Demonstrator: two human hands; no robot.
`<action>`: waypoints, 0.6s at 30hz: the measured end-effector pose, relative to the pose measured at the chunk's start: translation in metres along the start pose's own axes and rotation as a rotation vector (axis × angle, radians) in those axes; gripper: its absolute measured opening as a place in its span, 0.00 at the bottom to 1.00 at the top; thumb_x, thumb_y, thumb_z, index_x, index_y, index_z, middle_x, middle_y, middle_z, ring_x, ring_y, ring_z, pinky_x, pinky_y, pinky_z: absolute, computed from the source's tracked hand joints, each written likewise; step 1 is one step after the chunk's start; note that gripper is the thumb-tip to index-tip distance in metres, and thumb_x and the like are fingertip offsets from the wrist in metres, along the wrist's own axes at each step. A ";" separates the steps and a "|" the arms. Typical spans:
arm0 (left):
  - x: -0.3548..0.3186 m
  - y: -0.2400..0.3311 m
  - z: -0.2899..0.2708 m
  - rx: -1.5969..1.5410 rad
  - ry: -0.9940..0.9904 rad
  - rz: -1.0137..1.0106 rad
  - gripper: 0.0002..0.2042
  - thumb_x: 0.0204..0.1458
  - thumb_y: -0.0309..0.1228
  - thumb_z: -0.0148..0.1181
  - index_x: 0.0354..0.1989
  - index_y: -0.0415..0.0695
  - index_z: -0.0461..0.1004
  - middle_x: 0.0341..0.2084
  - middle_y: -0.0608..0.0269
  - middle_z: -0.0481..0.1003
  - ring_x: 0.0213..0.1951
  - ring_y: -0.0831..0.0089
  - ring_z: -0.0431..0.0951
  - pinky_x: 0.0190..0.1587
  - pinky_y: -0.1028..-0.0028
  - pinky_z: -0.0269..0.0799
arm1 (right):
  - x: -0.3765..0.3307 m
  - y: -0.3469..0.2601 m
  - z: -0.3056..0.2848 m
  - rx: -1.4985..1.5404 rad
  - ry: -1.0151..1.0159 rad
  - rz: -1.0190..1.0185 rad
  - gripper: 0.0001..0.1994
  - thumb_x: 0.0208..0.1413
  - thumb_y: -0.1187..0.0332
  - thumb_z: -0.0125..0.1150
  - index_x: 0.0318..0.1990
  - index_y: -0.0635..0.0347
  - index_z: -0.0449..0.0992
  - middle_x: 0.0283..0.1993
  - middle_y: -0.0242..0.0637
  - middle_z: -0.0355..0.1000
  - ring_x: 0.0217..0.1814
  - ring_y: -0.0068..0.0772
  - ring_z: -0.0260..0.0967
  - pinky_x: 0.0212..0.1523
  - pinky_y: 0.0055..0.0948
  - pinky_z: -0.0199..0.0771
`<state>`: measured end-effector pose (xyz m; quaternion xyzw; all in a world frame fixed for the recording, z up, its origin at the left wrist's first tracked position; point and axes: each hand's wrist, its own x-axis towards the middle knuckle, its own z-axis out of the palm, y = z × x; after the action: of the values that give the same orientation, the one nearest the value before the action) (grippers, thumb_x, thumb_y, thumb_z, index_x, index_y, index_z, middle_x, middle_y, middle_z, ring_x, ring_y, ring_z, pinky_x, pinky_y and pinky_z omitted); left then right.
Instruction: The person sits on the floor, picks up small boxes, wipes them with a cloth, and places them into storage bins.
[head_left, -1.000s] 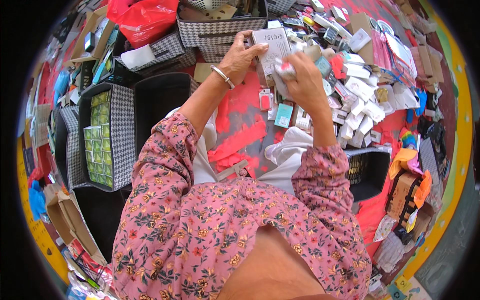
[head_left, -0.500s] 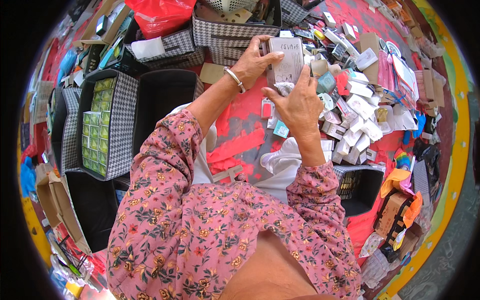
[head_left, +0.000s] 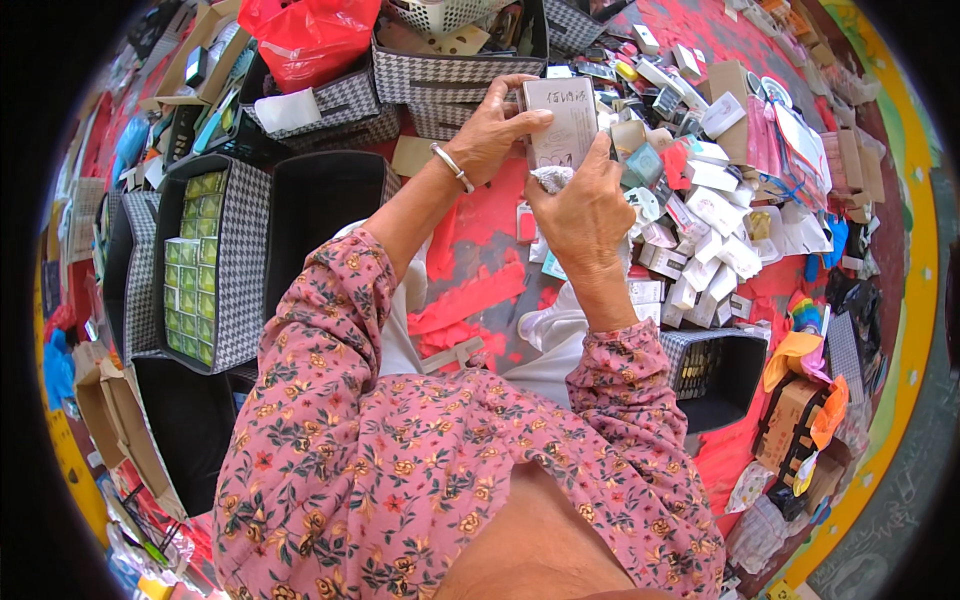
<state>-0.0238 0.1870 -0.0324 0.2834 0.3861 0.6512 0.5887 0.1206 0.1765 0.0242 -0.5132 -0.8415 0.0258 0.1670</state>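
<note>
A flat grey-white box (head_left: 572,118) with dark printing is held up in front of me. My left hand (head_left: 490,132), with a silver bangle at the wrist, grips its left side, thumb across the face and fingers behind. At the lower right edge, my right hand (head_left: 588,205) is closed with a crumpled white wad (head_left: 552,178) by its thumb, against the bottom of the box. Whether the wad is cloth or tissue I cannot tell. The right fingertips reach up along the right edge of the box.
A heap of small white boxes (head_left: 715,210) spreads over the red floor at right. Houndstooth storage bins (head_left: 245,250) stand at left, one filled with green packs (head_left: 185,285). More bins (head_left: 450,75) and a red plastic bag (head_left: 310,40) are at the far side.
The right hand and the wad have slid slightly left along the lower part of the box. My left hand keeps its grip. The whole view has shifted a little.
</note>
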 end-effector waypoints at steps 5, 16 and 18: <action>-0.001 0.002 -0.001 -0.041 -0.064 0.009 0.29 0.45 0.32 0.61 0.54 0.48 0.52 0.41 0.56 0.66 0.45 0.67 0.69 0.46 0.62 0.70 | -0.004 -0.002 -0.001 0.024 0.057 -0.008 0.45 0.31 0.51 0.68 0.55 0.70 0.54 0.35 0.47 0.67 0.29 0.45 0.71 0.24 0.38 0.71; -0.003 0.005 0.004 -0.047 -0.089 0.017 0.29 0.45 0.32 0.61 0.54 0.49 0.52 0.42 0.56 0.66 0.47 0.65 0.69 0.47 0.58 0.69 | -0.006 -0.002 -0.002 0.005 0.047 -0.040 0.48 0.31 0.53 0.70 0.56 0.75 0.50 0.38 0.49 0.63 0.28 0.39 0.71 0.22 0.30 0.72; -0.003 0.005 0.003 -0.048 -0.091 0.013 0.29 0.45 0.32 0.61 0.54 0.49 0.52 0.42 0.56 0.66 0.47 0.65 0.68 0.48 0.58 0.69 | -0.006 -0.001 -0.002 -0.001 0.051 -0.043 0.48 0.31 0.53 0.70 0.56 0.75 0.50 0.38 0.49 0.63 0.28 0.39 0.71 0.21 0.30 0.72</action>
<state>-0.0233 0.1847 -0.0263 0.3011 0.3411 0.6506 0.6080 0.1226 0.1703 0.0248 -0.4953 -0.8479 0.0087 0.1887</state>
